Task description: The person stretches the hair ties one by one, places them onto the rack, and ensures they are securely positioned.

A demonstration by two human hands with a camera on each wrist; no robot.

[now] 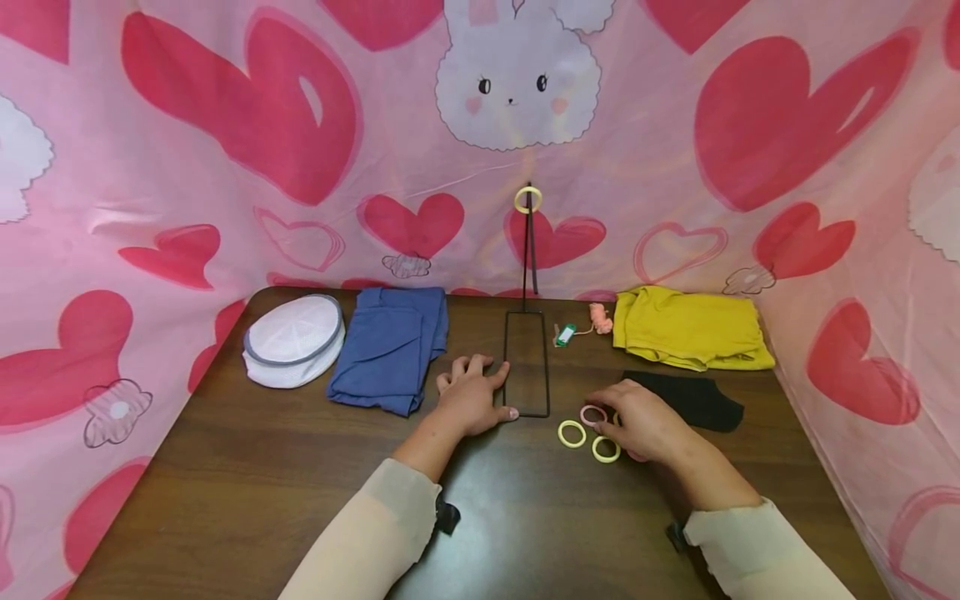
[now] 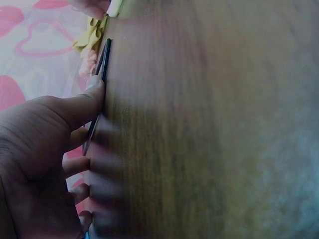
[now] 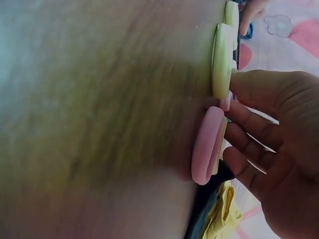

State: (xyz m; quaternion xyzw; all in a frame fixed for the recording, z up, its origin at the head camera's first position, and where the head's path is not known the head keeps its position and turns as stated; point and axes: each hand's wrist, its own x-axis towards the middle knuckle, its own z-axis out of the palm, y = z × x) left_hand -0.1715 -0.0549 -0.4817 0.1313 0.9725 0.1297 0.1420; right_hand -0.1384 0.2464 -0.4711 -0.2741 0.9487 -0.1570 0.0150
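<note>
The pink ring (image 1: 582,414) lies on the counter (image 1: 487,508) just right of the near end of the wire stand (image 1: 525,275), at the fingertips of the right hand (image 1: 645,419), which is clearly the nearer one. Being round and seemingly flat, it offers no long axis; its right-hand rim sits between thumb and index finger — probably the relation that counts most here. Those fingers are curled about the rim in what looks like a pinch, though how firmly they grip cannot be told. The right hand reaches in from the near right, palm turned down and low over the counter, the other fingers bent beside the thumb. Two yellow rings (image 1: 559,434) lie close by on the near side, and a second pink ring (image 3: 201,149) shows below the hand in the right wrist view. Leftward, the stand's rectangular base runs lengthwise away from the person, its upright rising at the far end with a pale yellow ring (image 1: 517,200) near the top. The left hand (image 1: 471,396) is at the base's left side — thumb touching the near corner, fingers spread apart, as if steadying it. Beyond the right hand lies a black cloth (image 1: 693,402).
</note>
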